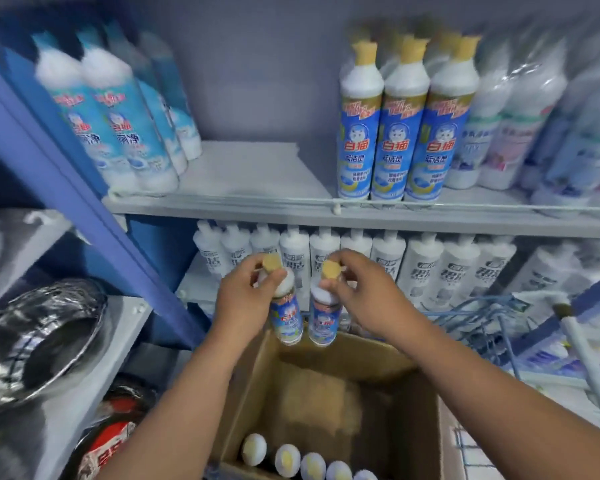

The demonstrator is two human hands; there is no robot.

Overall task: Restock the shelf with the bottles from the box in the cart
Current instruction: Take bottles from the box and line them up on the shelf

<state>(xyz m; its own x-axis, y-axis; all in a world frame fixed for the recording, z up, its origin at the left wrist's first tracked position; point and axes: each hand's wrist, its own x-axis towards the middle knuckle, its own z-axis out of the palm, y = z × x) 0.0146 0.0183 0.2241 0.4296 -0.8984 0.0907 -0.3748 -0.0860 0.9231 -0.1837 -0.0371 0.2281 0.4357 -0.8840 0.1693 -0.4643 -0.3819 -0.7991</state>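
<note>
My left hand (245,299) grips the neck of a blue-and-white bottle with a yellow cap (286,317), held above the far edge of the cardboard box (426,410). Beside it, my right hand (364,292) grips the neck of a second bottle of the same kind (323,320). Both bottles hang nearly upright, close together. Several more yellow-capped bottles (286,460) stand in a row at the near side of the box. On the upper shelf (257,202), matching bottles (395,133) stand right of a bare gap.
Light-blue bottles (118,126) stand at the upper shelf's left, wrapped packs (520,126) at its right. White bottles (361,258) line the lower shelf behind my hands. A blue upright post (94,209) runs diagonally at left. The blue cart frame (499,320) lies right of the box.
</note>
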